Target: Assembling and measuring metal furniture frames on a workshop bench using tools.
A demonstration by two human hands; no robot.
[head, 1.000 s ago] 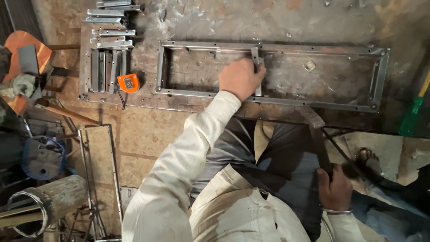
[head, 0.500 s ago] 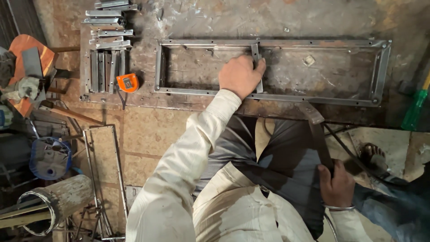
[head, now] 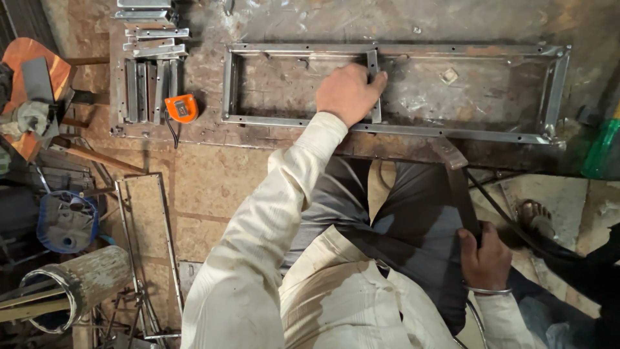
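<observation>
A long rectangular steel frame [head: 452, 132] lies flat on a scorched metal worktable [head: 271, 136]. My left hand [head: 349, 94] rests on the frame's short cross bar [head: 372, 61], fingers curled around it. My right hand [head: 483, 258] hangs low at my right side, closed on the dark handle of a hammer-like tool [head: 455, 174], whose head points up toward the table edge. I wear a pale long-sleeved shirt and grey trousers.
An orange tape measure [head: 181, 108] sits beside a stack of cut steel bars [head: 148, 77] at the table's left. A thin frame [head: 145, 252] and a cylinder [head: 84, 281] lie on the floor at left. Another person's sandalled foot [head: 536, 216] and black cables are at right.
The view has shifted slightly. My left hand stays on the cross bar and has slid a little toward its top. My right hand has lifted the tool slightly nearer the table.
</observation>
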